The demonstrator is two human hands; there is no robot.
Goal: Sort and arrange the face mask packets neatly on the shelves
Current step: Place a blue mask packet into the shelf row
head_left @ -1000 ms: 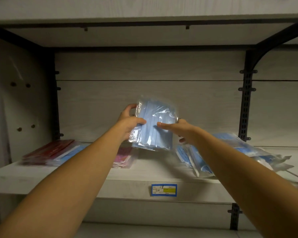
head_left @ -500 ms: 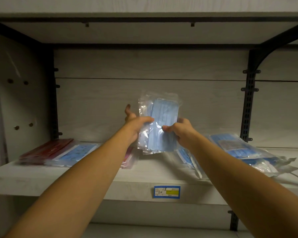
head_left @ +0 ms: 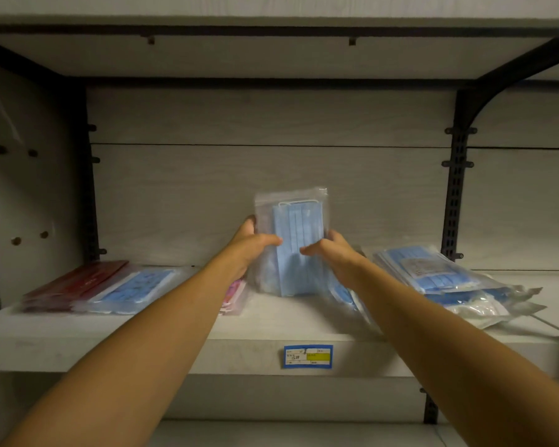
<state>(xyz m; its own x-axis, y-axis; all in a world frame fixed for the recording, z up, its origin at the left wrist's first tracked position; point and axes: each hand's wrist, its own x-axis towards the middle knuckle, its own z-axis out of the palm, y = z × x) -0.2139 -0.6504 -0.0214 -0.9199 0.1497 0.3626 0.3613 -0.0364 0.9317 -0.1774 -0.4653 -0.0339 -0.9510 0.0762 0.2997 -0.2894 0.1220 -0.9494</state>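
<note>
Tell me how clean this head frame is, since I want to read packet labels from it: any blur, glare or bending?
Head view: dim, warm light with dark corners. The held packet between the left hand and right hand is fairly sharp, its plastic showing mild sheen. The blue packets pile is soft, its label unreadable. The shelf bows from wide-angle distortion. The price tag print is too small.

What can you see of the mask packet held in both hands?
The mask packet is a clear plastic bag holding pleated light-blue masks, with white ear loops showing near the top. It stands upright, its bottom edge at the shelf. The left hand and right hand grip its sides, thumbs across the front.
</note>
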